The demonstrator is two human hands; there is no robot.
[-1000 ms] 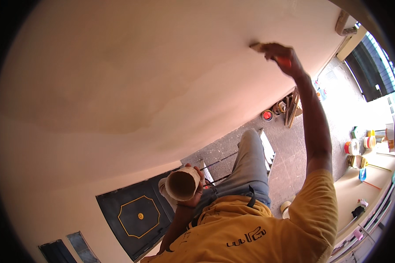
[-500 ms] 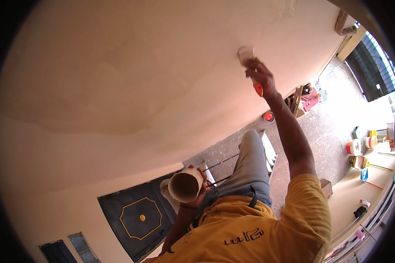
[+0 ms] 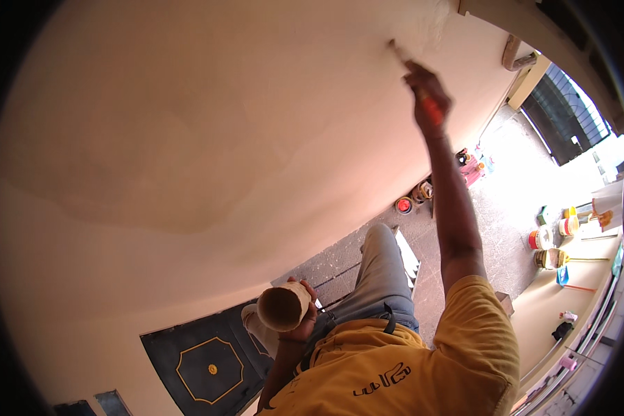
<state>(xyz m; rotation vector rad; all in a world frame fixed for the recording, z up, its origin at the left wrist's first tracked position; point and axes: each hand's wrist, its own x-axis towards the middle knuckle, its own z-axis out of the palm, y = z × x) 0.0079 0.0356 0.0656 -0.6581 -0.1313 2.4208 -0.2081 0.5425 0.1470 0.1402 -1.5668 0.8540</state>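
Observation:
My right hand [image 3: 428, 97] is raised at the end of a stretched arm, closed round the red-orange handle of a flat paintbrush [image 3: 399, 53]. Its narrow side shows, and the tip is at or close to the pale wall [image 3: 187, 139]; contact cannot be made out. Motion blurs this hand. Low in front of my body, my left hand [image 3: 308, 322] wraps round a whitish, round, open-topped container [image 3: 301, 299]. Its dark mouth faces up, and the contents do not show. A darker, damp-looking patch [image 3: 180, 208] spreads over the wall.
Below lie a grey floor [image 3: 340, 260] and a white-edged step or ladder part [image 3: 408, 256] beside my leg. Paint tins [image 3: 404, 205] stand along the wall's foot; several buckets [image 3: 541, 238] are at right. A dark door [image 3: 211, 367] is at lower left.
My right hand has moved up with the paintbrush, which has turned from its broad face to its edge. My left hand still holds the container; the view has shifted slightly.

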